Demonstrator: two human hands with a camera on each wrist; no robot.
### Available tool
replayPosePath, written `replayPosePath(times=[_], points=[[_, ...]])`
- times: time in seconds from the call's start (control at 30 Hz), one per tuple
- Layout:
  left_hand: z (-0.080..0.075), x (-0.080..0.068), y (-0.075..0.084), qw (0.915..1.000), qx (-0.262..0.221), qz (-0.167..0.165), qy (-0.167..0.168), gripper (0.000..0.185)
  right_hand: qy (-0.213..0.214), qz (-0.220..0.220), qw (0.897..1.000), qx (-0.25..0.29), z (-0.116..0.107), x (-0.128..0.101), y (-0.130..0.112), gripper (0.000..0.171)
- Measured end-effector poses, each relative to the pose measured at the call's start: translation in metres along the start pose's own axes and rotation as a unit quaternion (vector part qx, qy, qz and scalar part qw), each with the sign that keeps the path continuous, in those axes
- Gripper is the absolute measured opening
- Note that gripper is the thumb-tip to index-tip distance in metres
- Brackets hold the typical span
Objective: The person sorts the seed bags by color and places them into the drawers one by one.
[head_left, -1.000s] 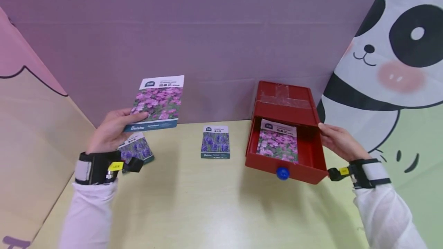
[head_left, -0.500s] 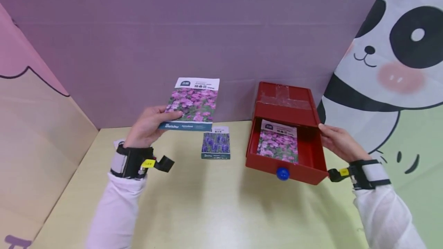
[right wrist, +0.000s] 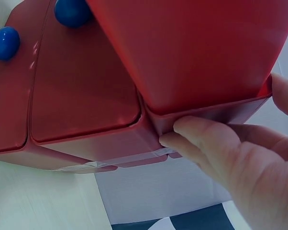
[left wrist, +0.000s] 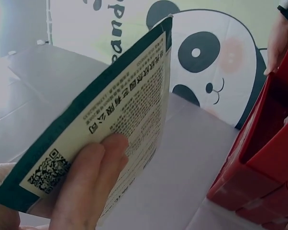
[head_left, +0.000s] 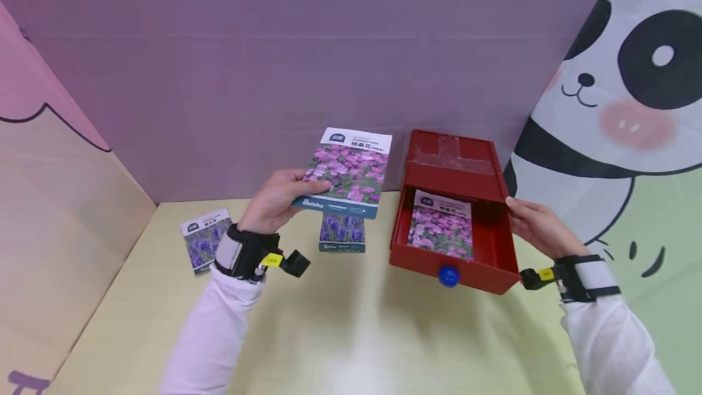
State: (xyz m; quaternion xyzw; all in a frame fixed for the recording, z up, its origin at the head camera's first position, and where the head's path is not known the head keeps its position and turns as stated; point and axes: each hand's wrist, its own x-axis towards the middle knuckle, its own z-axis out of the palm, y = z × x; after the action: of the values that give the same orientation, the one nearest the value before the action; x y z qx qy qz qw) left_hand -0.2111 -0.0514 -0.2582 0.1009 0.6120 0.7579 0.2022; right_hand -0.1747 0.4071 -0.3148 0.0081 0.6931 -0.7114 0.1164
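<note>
- The blue knob (head_left: 448, 275) fronted the pulled-out red drawer (head_left: 496, 249), nearest the person on the counter (head_left: 351, 334).
- The right hand (head_left: 534, 225) gripped the drawer cabinet's (head_left: 450, 157) right side, fingers curled on its edge.
- A pink-flower packet (head_left: 441, 225) lay inside the drawer.
- The left hand (head_left: 274, 200) pinched another pink-flower seed packet (head_left: 345, 172), held up just left of the drawer.
- Two purple-flower packets (head_left: 205, 239) lay on the counter behind.

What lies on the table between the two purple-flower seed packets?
In the head view, the left hand and its wrist lie between the left packet and the middle packet.
</note>
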Motion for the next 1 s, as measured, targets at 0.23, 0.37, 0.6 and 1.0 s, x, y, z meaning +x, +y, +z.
replayPosePath(times=[0.23,0.37,0.6,1.0], points=[[0.021,0.008,-0.008,0.9999,0.011,-0.005,-0.007,0.019,-0.012,-0.015,1.0,0.016,0.002,0.001,-0.001,0.023],[0.032,0.012,-0.012,0.9996,0.026,-0.012,-0.005,0.028,-0.004,-0.008,1.0,0.015,0.002,0.0,-0.001,0.023],[0.049,0.017,-0.02,0.9991,0.025,-0.024,-0.024,0.03,-0.008,-0.007,1.0,0.022,0.002,-0.002,0.0,0.023],[0.068,0.022,-0.03,0.9976,0.013,-0.035,-0.059,0.028,-0.005,-0.001,1.0,0.014,0.003,-0.003,-0.001,0.022]])
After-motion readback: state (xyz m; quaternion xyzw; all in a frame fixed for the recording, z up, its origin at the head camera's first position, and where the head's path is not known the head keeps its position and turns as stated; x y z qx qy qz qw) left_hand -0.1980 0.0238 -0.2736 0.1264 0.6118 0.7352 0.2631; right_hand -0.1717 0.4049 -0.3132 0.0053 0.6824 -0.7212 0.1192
